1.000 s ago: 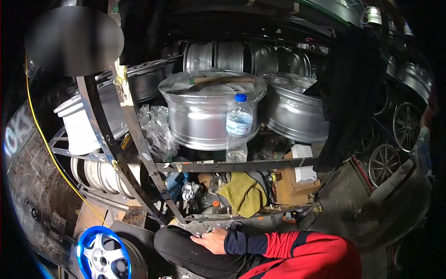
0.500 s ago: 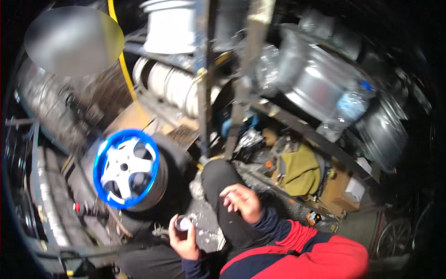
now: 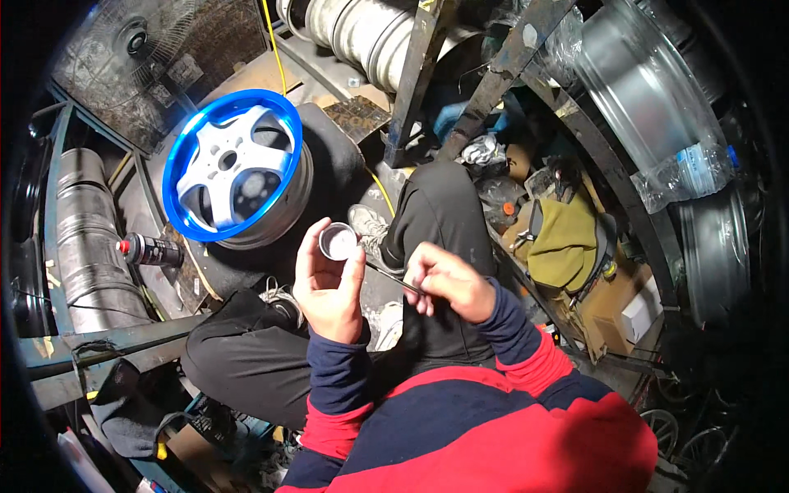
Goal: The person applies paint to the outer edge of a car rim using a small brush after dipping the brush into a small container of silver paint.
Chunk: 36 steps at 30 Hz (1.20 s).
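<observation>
My left hand (image 3: pixel 330 294) holds a small round cup (image 3: pixel 338 241) between thumb and fingers, its mouth facing up and pale grey stuff inside. My right hand (image 3: pixel 450 283) pinches a thin dark stick (image 3: pixel 398 280) that points toward the cup; its tip shows too small to name its kind. Beyond my hands, to the left, a wheel rim (image 3: pixel 215 178) with a silver five-spoke face and a shiny blue lip lies tilted on a dark round support. Neither hand touches the rim.
A black spray can (image 3: pixel 154 250) with a red top lies left of the rim, near silver cylinders (image 3: pixel 85 238). A fan (image 3: pixel 136 41) stands behind. Metal frame bars (image 3: pixel 503 78), stacked wheels and a plastic bottle (image 3: pixel 699 171) are on the right, above an olive cloth (image 3: pixel 562 245).
The view has shifted, and the rim appears higher in it. My left hand has moved up with the cup. My right hand has come nearer the cup, and the stick now shows plainly.
</observation>
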Each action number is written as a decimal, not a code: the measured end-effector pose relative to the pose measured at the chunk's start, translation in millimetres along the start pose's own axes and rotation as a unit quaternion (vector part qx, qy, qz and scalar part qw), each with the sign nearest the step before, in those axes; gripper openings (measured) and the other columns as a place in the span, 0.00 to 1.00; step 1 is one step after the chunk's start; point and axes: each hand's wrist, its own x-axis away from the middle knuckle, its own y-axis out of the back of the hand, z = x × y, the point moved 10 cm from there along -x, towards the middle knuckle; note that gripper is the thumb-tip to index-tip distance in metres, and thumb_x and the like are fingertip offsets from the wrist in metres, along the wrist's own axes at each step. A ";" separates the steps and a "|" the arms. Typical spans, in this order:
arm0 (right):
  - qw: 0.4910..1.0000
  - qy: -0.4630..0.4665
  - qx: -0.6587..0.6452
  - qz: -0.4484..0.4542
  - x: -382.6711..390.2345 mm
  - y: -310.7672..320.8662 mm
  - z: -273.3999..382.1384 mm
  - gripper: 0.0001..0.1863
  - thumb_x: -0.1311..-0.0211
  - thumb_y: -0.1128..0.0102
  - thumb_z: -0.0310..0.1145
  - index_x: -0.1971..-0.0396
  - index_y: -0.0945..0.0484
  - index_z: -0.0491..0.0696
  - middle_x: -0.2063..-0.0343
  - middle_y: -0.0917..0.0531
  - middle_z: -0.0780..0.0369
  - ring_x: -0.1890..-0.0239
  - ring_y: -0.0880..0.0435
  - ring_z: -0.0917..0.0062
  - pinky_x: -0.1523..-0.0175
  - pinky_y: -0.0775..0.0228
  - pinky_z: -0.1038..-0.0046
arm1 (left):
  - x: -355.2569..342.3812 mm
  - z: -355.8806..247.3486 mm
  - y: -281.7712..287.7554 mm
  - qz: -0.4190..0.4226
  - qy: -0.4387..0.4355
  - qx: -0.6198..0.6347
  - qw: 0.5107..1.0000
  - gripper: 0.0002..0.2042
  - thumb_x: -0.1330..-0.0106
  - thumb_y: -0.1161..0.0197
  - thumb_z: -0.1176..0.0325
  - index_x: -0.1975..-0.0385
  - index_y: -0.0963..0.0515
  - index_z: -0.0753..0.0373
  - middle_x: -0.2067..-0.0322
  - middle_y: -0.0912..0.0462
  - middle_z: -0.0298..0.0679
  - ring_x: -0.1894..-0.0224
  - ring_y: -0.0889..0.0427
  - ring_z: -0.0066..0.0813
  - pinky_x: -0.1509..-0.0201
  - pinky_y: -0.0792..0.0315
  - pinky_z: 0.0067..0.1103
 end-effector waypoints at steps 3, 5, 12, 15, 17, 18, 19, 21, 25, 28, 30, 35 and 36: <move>0.996 -0.066 -0.007 0.052 -0.3 -21.2 -38.6 0.03 0.27 0.55 0.30 0.60 0.32 0.50 0.73 0.23 0.68 0.76 0.27 0.88 0.70 0.34 0.84 | 0.0 7.0 7.6 -0.006 -0.005 -0.017 1.000 0.27 0.36 0.32 0.83 0.36 0.29 0.67 0.51 0.15 0.41 0.50 0.16 0.26 0.45 0.22 0.21; 0.996 -0.077 -0.009 0.045 2.8 -18.4 -48.0 0.04 0.27 0.56 0.32 0.60 0.32 0.50 0.74 0.25 0.70 0.75 0.29 0.90 0.71 0.36 0.84 | -0.9 13.0 9.2 -0.005 -0.001 -0.008 1.000 0.27 0.36 0.32 0.83 0.35 0.29 0.67 0.51 0.15 0.41 0.50 0.16 0.26 0.44 0.22 0.22; 0.997 -0.034 0.037 -0.053 8.4 -8.0 -34.7 0.05 0.29 0.53 0.29 0.59 0.29 0.48 0.72 0.25 0.70 0.71 0.26 0.88 0.67 0.33 0.81 | -4.5 35.0 4.3 -0.007 -0.007 0.005 1.000 0.27 0.36 0.32 0.83 0.35 0.29 0.67 0.50 0.17 0.39 0.50 0.18 0.26 0.41 0.25 0.24; 0.979 0.055 0.162 -0.110 -9.5 -12.8 -49.8 0.07 0.28 0.52 0.30 0.53 0.31 0.47 0.70 0.24 0.65 0.69 0.24 0.83 0.63 0.29 0.76 | -1.9 32.9 13.2 -0.006 -0.004 -0.024 1.000 0.27 0.36 0.32 0.83 0.36 0.28 0.67 0.48 0.18 0.40 0.49 0.18 0.27 0.41 0.25 0.24; 0.940 0.143 0.255 -0.176 -10.2 -6.1 -49.2 0.11 0.28 0.49 0.31 0.50 0.32 0.46 0.70 0.23 0.59 0.67 0.18 0.71 0.59 0.26 0.67 | -1.3 41.2 10.0 -0.008 -0.012 -0.001 1.000 0.26 0.35 0.33 0.83 0.36 0.29 0.67 0.50 0.18 0.40 0.50 0.18 0.27 0.41 0.24 0.24; 0.921 0.202 0.269 -0.197 -11.7 -6.6 -48.6 0.13 0.28 0.47 0.33 0.49 0.33 0.47 0.70 0.22 0.55 0.67 0.15 0.63 0.58 0.25 0.62 | -0.4 43.2 14.0 -0.020 -0.016 -0.015 1.000 0.26 0.35 0.33 0.83 0.36 0.29 0.68 0.50 0.17 0.40 0.51 0.17 0.27 0.41 0.24 0.25; 0.923 0.156 0.291 -0.195 -13.9 -4.8 -55.6 0.16 0.28 0.45 0.35 0.47 0.35 0.47 0.70 0.21 0.54 0.66 0.15 0.63 0.57 0.25 0.63 | 1.1 44.6 9.7 -0.018 -0.014 0.007 1.000 0.26 0.34 0.33 0.82 0.35 0.29 0.67 0.51 0.17 0.40 0.52 0.17 0.27 0.41 0.24 0.25; 0.934 0.081 0.304 -0.170 -15.7 -18.5 -34.2 0.24 0.29 0.41 0.41 0.42 0.39 0.47 0.70 0.22 0.53 0.68 0.15 0.61 0.58 0.24 0.63 | -1.0 50.6 20.1 -0.003 -0.013 0.022 1.000 0.26 0.33 0.35 0.82 0.34 0.31 0.66 0.51 0.20 0.40 0.51 0.17 0.28 0.41 0.22 0.25; 0.913 0.126 0.337 -0.195 -17.0 -20.7 -9.1 0.22 0.26 0.43 0.39 0.39 0.35 0.47 0.56 0.16 0.48 0.54 0.14 0.50 0.55 0.23 0.58 | 1.0 48.9 9.2 0.003 -0.029 0.001 1.000 0.25 0.30 0.36 0.81 0.34 0.31 0.66 0.53 0.17 0.42 0.54 0.16 0.28 0.47 0.21 0.24; 0.801 0.344 0.417 -0.257 -5.4 -22.2 6.9 0.17 0.25 0.44 0.37 0.44 0.27 0.45 0.64 0.18 0.51 0.60 0.16 0.53 0.56 0.25 0.60 | 0.2 46.6 5.0 -0.004 -0.042 0.014 0.999 0.25 0.31 0.36 0.80 0.34 0.31 0.65 0.54 0.17 0.41 0.55 0.16 0.27 0.48 0.21 0.24; 0.745 0.405 0.467 -0.251 1.3 -28.2 7.5 0.18 0.28 0.40 0.38 0.45 0.24 0.45 0.71 0.22 0.55 0.69 0.19 0.58 0.62 0.28 0.60 | 0.0 48.6 6.0 -0.009 -0.031 0.027 0.999 0.24 0.30 0.36 0.79 0.34 0.31 0.66 0.54 0.16 0.41 0.56 0.16 0.27 0.49 0.22 0.24; 0.700 0.437 0.486 -0.288 6.6 -24.3 14.1 0.13 0.28 0.39 0.39 0.53 0.21 0.45 0.69 0.20 0.56 0.66 0.17 0.59 0.61 0.26 0.61 | -2.8 55.0 14.7 0.017 -0.011 0.026 0.999 0.25 0.28 0.36 0.74 0.32 0.33 0.65 0.52 0.16 0.42 0.55 0.16 0.28 0.49 0.22 0.24; 0.701 0.447 0.467 -0.301 7.9 -21.7 19.5 0.13 0.28 0.40 0.39 0.54 0.21 0.46 0.68 0.19 0.56 0.65 0.16 0.59 0.60 0.26 0.61 | 2.5 47.5 15.4 -0.005 0.019 0.026 0.999 0.26 0.29 0.36 0.73 0.32 0.34 0.65 0.52 0.16 0.42 0.54 0.16 0.29 0.49 0.22 0.24</move>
